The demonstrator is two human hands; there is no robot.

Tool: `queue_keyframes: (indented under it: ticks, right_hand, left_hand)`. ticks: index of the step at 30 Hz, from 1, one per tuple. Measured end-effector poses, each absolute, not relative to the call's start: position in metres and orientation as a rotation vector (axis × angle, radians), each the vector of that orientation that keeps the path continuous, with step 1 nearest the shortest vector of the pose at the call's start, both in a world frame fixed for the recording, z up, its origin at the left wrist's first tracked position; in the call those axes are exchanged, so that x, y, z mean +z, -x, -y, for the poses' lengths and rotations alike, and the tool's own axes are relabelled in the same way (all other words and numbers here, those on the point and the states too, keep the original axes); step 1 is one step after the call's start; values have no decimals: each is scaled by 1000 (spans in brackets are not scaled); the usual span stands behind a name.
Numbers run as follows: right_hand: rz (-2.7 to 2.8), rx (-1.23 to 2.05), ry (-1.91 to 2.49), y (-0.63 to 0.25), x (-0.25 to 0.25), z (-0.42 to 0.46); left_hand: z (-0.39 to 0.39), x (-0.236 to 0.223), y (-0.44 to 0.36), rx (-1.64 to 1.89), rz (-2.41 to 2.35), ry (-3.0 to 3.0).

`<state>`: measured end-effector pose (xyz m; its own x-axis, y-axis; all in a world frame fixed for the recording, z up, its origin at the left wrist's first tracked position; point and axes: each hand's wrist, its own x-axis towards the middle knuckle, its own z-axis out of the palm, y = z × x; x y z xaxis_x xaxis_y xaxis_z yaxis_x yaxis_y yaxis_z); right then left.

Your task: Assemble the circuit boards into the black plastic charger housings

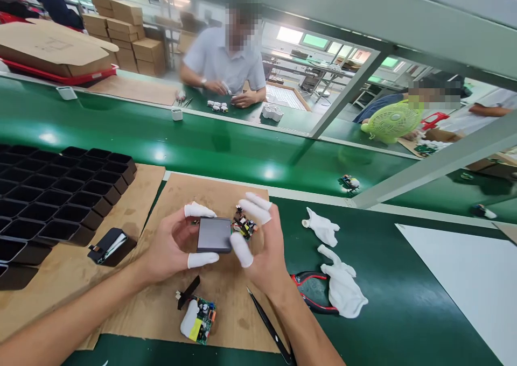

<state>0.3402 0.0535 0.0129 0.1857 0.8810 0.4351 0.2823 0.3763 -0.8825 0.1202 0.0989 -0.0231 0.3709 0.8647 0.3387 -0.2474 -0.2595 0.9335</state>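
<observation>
My left hand (172, 242), with white finger cots, grips a dark grey plastic case (214, 234) by its top and bottom edges above the cardboard. Beside the case's right edge is my right hand (262, 242), thumb and fingers spread apart, also in white cots. A small circuit board (244, 226) shows between its thumb and fingers; whether they touch it I cannot tell. Nearer me, another circuit board (202, 320) with a white blob and yellow tape lies on the cardboard sheet (153, 312). Black tweezers (269, 320) lie below my right wrist.
At left stand rows of black open cases (68, 185) and one case with parts inside (111, 247). Red-handled pliers (311, 293) lie partly under white gloves (345, 282). A green conveyor belt (210, 145) runs behind; a co-worker (226, 59) sits across it. A slanted metal post (436, 167) rises at right.
</observation>
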Motion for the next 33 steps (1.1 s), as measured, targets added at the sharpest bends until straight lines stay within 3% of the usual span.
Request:
queue_keyframes:
  ticks: [3, 7, 17, 33]
  right_hand:
    - [1736, 514, 1072, -349, 20, -52]
    - [1836, 432, 1068, -354, 18, -53]
    - [2110, -153, 968, -358, 9, -56]
    - [2100, -202, 933, -357, 5, -60]
  left_hand:
    - [-100, -20, -117, 1085, -561, -1329]
    - [-100, -17, -115, 1006, -562, -1313]
    - [-98, -20, -115, 928, -539, -1179]
    - [-98, -18, -115, 906, -504, -1119]
